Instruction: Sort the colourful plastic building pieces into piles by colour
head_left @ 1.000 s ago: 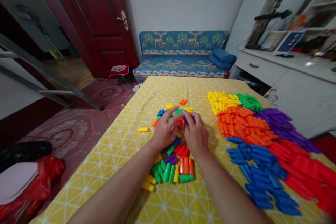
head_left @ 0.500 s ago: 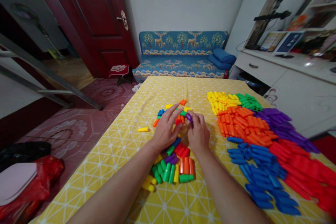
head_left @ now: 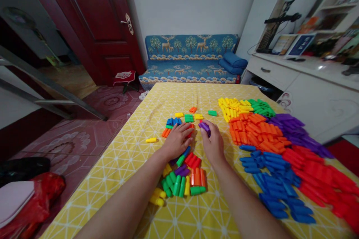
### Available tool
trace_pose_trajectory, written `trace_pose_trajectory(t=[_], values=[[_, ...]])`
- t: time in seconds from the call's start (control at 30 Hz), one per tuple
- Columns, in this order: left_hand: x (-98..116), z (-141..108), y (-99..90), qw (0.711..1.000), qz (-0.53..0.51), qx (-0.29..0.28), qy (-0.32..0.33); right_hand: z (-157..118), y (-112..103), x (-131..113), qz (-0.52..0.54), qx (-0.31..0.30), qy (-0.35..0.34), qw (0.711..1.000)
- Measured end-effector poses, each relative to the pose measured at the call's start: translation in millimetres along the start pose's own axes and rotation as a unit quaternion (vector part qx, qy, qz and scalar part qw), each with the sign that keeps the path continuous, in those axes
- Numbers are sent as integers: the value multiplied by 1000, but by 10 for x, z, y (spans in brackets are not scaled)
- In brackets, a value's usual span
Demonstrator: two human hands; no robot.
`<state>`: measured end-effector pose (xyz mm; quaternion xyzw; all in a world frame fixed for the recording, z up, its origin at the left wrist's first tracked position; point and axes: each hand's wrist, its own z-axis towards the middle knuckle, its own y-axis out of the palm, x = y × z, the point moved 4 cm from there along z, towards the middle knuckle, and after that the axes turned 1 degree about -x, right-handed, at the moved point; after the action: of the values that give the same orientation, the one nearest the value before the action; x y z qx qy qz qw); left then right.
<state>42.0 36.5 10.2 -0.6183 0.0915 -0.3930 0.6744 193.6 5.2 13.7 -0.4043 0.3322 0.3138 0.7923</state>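
My right hand [head_left: 212, 142] is closed around a purple bullet-shaped plastic piece [head_left: 205, 127], which pokes out past the thumb and fingertips. My left hand [head_left: 176, 141] hovers or rests over the mixed pieces, its fingers stretched out; what lies beneath it is hidden. Beyond it are blue pieces [head_left: 174, 121], green pieces [head_left: 189, 118], a yellow piece [head_left: 198, 117] and orange pieces [head_left: 165, 132]. Closer to me, between the forearms, lie red pieces [head_left: 193, 160], orange pieces [head_left: 198, 176], green pieces [head_left: 179, 185] and more purple ones [head_left: 182, 170].
Colour-sorted heaps cover the table's right side: yellow [head_left: 232, 108], green [head_left: 262, 107], orange [head_left: 258, 132], purple [head_left: 298, 132], blue [head_left: 276, 179] and red [head_left: 322, 175]. A single green piece [head_left: 212, 113] and a yellow piece [head_left: 152, 140] lie apart. A blue sofa [head_left: 190, 65] stands beyond the table.
My left hand has drawn back slightly, uncovering pieces behind it. A green piece now shows alone beyond my right hand, which still holds the purple piece.
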Motion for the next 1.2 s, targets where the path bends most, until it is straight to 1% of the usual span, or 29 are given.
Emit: trace_pose_trajectory(t=[0.07, 0.1, 0.17, 0.2, 0.27, 0.33, 0.37, 0.4, 0.47, 0.5, 0.57, 0.6, 0.67, 0.73, 0.83, 0.9, 0.97, 1.03, 1.07, 1.1, 1.13, 1.17, 1.2], values=[[-4, -2, -6, 1000, -7, 1, -2, 5, -178, -35, 97, 30, 20, 995], [-7, -3, -8, 1000, -9, 1, -5, 22, -299, -49, 125, 35, 35, 991], [-14, -3, -7, 1000, -13, -1, -8, 104, -618, -48, 135, 44, 54, 988], [-16, -4, -5, 1000, -15, -1, -8, 174, -814, -24, 122, 55, 52, 990], [-22, -3, 0, 1000, -19, 0, -6, 361, -1262, 96, 70, 105, 37, 991], [-28, -1, 7, 1000, -23, 2, -3, 581, -1700, 325, 6, 149, 36, 988], [-32, 0, 10, 1000, -25, 4, -3, 690, -1892, 475, -25, 157, 48, 986], [-35, 1, 11, 1000, -26, 6, -4, 790, -2062, 636, -53, 154, 63, 985], [-41, 5, 13, 1000, -28, 10, -5, 950, -2324, 958, -111, 121, 100, 981], [-42, 6, 13, 1000, -28, 12, -3, 1008, -2415, 1095, -141, 95, 110, 979], [-42, 9, 13, 1000, -28, 15, 1, 1080, -2526, 1294, -207, 40, 119, 970], [-43, 10, 13, 999, -28, 15, 2, 1101, -2554, 1353, -237, 17, 120, 964], [-47, 9, 16, 999, -29, 14, 2, 1129, -2578, 1392, -285, -10, 120, 951], [-54, 7, 22, 999, -31, 12, -2, 1155, -2585, 1347, -310, -11, 106, 945], [-60, 2, 28, 999, -35, 12, -4, 1179, -2569, 1184, -331, -4, 45, 942], [-60, 0, 28, 999, -36, 14, -4, 1149, -2517, 1042, -341, -1, -1, 940], [-55, 0, 25, 999, -37, 13, -3, 1048, -2404, 866, -339, 8, -44, 940], [-49, 0, 20, 999, -37, 11, -2, 861, -2204, 662, -311, 0, -74, 948], [-47, -1, 17, 999, -36, 11, -1, 737, -2065, 559, -291, -27, -80, 953], [-46, -1, 13, 999, -36, 12, -1, 595, -1905, 459, -275, -69, -78, 956], [-46, -2, 11, 999, -35, 13, 0, 440, -1733, 365, -270, -125, -71, 952], [-47, -3, 11, 999, -35, 14, -1, 274, -1555, 278, -283, -193, -65, 937], [-49, -3, 12, 999, -35, 14, -2, 110, -1394, 196, -313, -251, -71, 913]])
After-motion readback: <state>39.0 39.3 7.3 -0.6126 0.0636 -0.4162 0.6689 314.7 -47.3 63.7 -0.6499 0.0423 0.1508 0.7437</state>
